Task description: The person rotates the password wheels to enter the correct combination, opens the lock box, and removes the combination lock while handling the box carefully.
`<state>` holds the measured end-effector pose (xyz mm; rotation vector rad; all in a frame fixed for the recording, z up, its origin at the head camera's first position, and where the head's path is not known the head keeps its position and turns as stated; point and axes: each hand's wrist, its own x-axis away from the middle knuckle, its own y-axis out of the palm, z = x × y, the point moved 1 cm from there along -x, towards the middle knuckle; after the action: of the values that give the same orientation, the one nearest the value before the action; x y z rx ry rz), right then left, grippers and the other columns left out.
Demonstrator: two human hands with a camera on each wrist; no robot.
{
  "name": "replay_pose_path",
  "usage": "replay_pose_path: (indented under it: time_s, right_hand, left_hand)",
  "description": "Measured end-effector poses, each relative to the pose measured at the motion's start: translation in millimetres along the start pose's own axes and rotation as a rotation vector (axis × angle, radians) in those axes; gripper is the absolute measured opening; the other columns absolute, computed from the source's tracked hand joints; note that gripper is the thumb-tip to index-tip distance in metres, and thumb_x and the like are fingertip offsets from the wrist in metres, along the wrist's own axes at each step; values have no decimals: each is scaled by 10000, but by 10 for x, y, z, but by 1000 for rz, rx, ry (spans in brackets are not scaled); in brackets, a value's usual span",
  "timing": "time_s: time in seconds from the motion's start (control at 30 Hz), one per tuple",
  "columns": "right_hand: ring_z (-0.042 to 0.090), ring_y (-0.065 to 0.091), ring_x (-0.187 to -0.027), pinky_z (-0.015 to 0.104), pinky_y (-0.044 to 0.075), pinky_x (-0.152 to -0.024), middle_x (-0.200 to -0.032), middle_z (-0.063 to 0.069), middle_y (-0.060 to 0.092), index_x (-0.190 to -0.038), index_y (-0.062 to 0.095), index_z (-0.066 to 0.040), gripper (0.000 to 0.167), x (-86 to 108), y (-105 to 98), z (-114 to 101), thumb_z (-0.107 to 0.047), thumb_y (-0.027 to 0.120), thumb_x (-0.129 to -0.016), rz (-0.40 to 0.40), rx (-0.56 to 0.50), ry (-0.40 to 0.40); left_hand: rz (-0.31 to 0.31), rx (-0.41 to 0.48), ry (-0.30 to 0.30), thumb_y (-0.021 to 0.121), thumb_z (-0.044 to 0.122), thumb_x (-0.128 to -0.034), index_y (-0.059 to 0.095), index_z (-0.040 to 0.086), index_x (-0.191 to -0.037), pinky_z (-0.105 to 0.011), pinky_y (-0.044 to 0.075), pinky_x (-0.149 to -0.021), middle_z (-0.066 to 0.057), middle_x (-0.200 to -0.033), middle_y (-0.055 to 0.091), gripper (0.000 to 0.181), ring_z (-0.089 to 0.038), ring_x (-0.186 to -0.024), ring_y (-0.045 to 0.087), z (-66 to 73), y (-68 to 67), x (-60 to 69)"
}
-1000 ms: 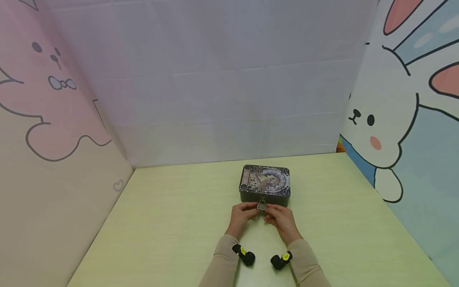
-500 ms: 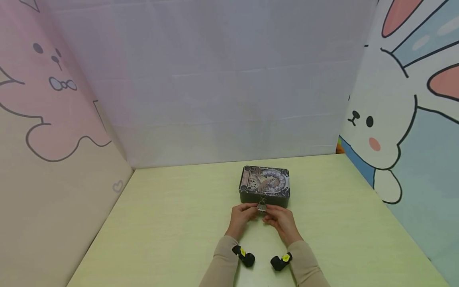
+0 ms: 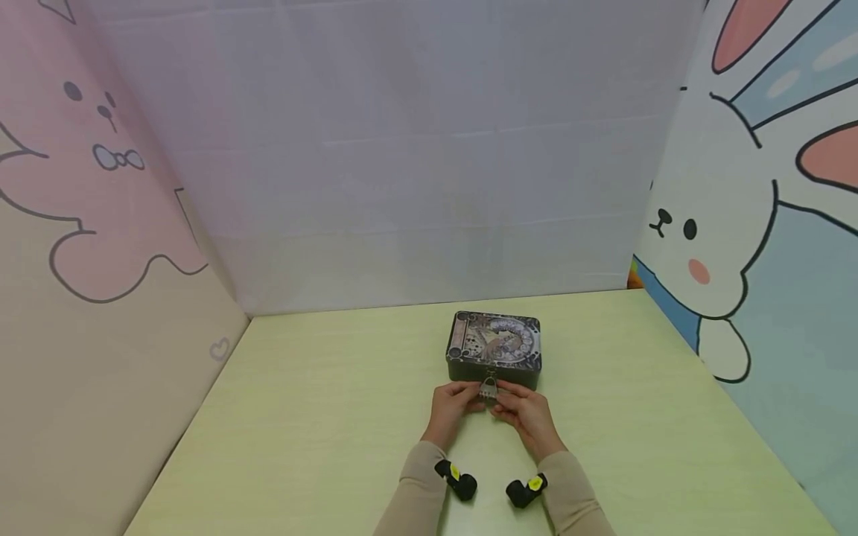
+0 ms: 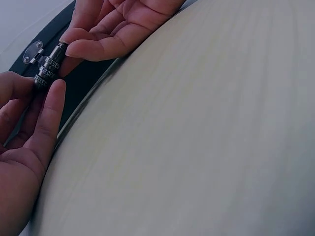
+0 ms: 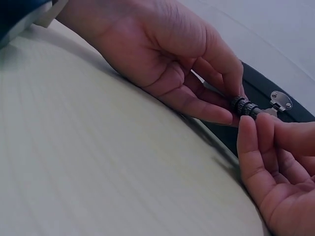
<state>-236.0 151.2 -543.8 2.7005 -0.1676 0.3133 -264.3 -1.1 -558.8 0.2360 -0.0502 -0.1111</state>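
A small metal combination padlock (image 3: 488,390) with numbered dials hangs at the front clasp of a dark tin box (image 3: 494,341), whose lid carries ornate printing. From the left, my left hand (image 3: 449,409) pinches one end of the padlock between thumb and fingers. My right hand (image 3: 526,418) pinches its other end from the right. In the left wrist view the dial rings of the padlock (image 4: 48,70) show between the fingertips, beside the shiny clasp (image 4: 33,52). The right wrist view also shows the padlock (image 5: 245,106) next to the clasp (image 5: 281,101). Fingertips cover its ends.
The box sits on a pale yellow-green table (image 3: 322,417). A white cloth wall (image 3: 429,164) stands behind it, with cartoon-printed panels at left and right. Black wrist cameras (image 3: 464,485) are strapped over the beige sleeves (image 3: 418,491).
Both hands stay on the padlock, and its tilt shifts slightly, with small finger movements around it. The box stays in place; the whole head view drifts a little downward.
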Motion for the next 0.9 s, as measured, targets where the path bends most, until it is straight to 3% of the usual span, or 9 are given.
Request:
replay_pose_path:
  time_s: [0.3,0.6,0.9]
  right_hand:
    - [150,654,-658,286,581,-649,-899,108,663,-1327,497,194,400,0,-26,20,122,544,-937,1,51,-20]
    - [155,655,-655,288,582,-637,-955,142,665,-1276,531,196,364,-25,-12,28,138,547,-917,6,49,-32]
    - [139,650,-633,276,580,-625,-854,105,669,-1258,501,210,348,-29,-14,36,140,543,-920,15,44,-20]
  left_hand:
    - [-56,-42,3,650,2,-942,677,-180,-1073,-283,589,-743,-178,-1000,709,225,-126,-756,695,8,-27,-6]
    - [-54,-51,16,646,-10,-942,666,-200,-1066,-315,593,-761,-144,-972,705,227,-130,-747,686,40,-35,-1]
    - [-22,-38,8,651,-25,-931,669,-200,-1055,-301,595,-734,-143,-947,709,216,-132,-732,683,11,-16,2]
